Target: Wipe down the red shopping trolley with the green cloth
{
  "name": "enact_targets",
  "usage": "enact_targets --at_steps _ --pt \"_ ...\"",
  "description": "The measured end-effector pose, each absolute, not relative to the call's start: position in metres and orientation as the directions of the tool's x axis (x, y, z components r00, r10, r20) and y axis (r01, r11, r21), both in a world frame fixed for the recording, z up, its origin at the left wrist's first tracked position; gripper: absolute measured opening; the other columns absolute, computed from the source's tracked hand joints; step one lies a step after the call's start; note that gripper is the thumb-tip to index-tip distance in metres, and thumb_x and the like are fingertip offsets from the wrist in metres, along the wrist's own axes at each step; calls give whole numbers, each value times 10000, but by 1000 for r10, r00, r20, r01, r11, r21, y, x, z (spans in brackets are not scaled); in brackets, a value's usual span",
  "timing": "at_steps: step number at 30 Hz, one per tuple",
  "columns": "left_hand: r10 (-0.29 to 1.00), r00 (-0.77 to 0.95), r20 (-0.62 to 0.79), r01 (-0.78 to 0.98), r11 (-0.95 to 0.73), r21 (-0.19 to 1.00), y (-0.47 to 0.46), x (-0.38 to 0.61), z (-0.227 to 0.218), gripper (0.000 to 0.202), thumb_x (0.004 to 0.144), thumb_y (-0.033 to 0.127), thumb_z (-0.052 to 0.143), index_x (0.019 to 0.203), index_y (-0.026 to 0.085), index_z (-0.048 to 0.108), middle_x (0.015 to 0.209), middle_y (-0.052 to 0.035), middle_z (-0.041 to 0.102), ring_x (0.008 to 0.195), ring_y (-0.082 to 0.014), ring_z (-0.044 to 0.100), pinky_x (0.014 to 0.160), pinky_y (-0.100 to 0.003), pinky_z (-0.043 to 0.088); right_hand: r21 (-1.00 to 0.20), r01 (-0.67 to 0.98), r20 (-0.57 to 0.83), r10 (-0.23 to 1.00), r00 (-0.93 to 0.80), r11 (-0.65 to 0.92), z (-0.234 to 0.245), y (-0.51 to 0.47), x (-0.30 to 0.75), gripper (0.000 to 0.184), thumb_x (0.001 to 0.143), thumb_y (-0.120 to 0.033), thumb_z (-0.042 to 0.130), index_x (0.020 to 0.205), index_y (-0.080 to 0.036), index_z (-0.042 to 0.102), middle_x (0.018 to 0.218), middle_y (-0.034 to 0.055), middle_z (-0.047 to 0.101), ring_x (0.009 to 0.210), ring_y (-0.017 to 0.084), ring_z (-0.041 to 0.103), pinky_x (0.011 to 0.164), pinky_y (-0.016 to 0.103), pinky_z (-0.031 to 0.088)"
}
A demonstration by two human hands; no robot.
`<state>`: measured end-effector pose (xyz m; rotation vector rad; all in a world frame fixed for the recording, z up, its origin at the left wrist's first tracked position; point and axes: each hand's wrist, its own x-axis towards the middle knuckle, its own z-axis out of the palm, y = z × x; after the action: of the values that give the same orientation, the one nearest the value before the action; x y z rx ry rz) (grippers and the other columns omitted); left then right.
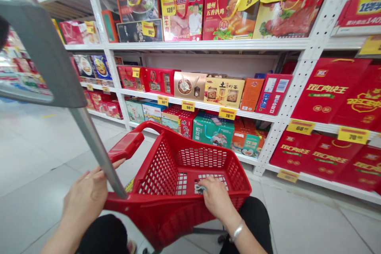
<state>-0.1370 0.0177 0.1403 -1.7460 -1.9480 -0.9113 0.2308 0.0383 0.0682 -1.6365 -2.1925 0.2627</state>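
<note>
1 head-worn view, facing forward, tilted down

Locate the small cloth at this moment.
In the head view, the small cloth is low, just right of centre, peeking from the right hand by the near rim of the red shopping cart.

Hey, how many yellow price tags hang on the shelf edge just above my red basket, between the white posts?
3: the left tag under a red box, the middle tag under the tan box, the right tag under the yellow box. That shelf edge looks unobstructed.
</note>
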Motion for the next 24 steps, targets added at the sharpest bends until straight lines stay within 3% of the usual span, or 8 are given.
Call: enact_targets --at_steps 4,7,9,11,14,17,20,24 --pt "774 -134 619 965 -41 260 8 -130 144 697 999 506 103 1224 285 724 789 -81 744 926 -298 708 867 -482 528 -445 790 225 907 -357 421 86 31 193 149 909 -175 529 889 -212 673 936 53 669 919 217 609 830 322 435" --pt "778 -136 614 965 -36 260 0 -125 149 704 998 500 95 1223 281 725 780 -88 740 936 -304 707 866 -485 528 -563 655 253 859 -444 504 104 28 158 238 971 -338 544 812 -189 641 846 41 631 851 184 589 810 295 438" --pt "785 -139 603 969 -19 248 -4 -123 151 684 998 482 108 1216 299 729 791 -88 747 946 -306 706 859 -481 531 -627 559 286 827 -483 543 115 23 134 287 971 -433 560 872 -185 664 861 44 631 854 186 588 816 296 451" --pt "777 -145 612 973 -1 232 -7 -121 151 653 999 459 128 1213 325 730 833 -83 765 959 -305 708 861 -482 536 -651 492 331 799 -502 578 124 15 116 329 977 -464 543 1079 -179 673 996 80 654 951 219 594 883 342 463" --pt "752 -163 639 975 22 223 -12 -119 151 617 1001 438 165 1172 349 751 928 -74 786 978 -300 710 880 -489 542 -649 444 348 760 -549 618 129 4 108 461 999 -394 482 1392 -156 523 1249 145 607 1139 277 551 1012 445 431" --pt "766 -152 625 977 19 214 -20 -116 154 604 998 410 183 1111 366 774 981 -63 791 1022 -300 703 908 -496 538 -653 365 311 674 -670 664 124 4 129 542 955 -249 518 1485 -188 427 1341 122 561 1239 255 501 1087 427 385" --pt "796 -148 587 977 27 209 -28 -109 160 602 991 386 187 1071 381 783 1040 -41 791 1089 -300 686 941 -506 526 -674 309 280 620 -733 671 114 12 166 599 871 -172 636 1445 -262 489 1311 68 572 1231 213 508 1072 351 382" --pt "823 -158 546 978 56 199 -33 -98 161 657 991 379 136 1046 349 790 1143 -36 774 1167 -303 663 958 -522 520 -643 498 216 762 -611 582 96 22 210 398 781 -185 757 1167 -258 685 1089 35 616 1057 215 557 934 324 427"
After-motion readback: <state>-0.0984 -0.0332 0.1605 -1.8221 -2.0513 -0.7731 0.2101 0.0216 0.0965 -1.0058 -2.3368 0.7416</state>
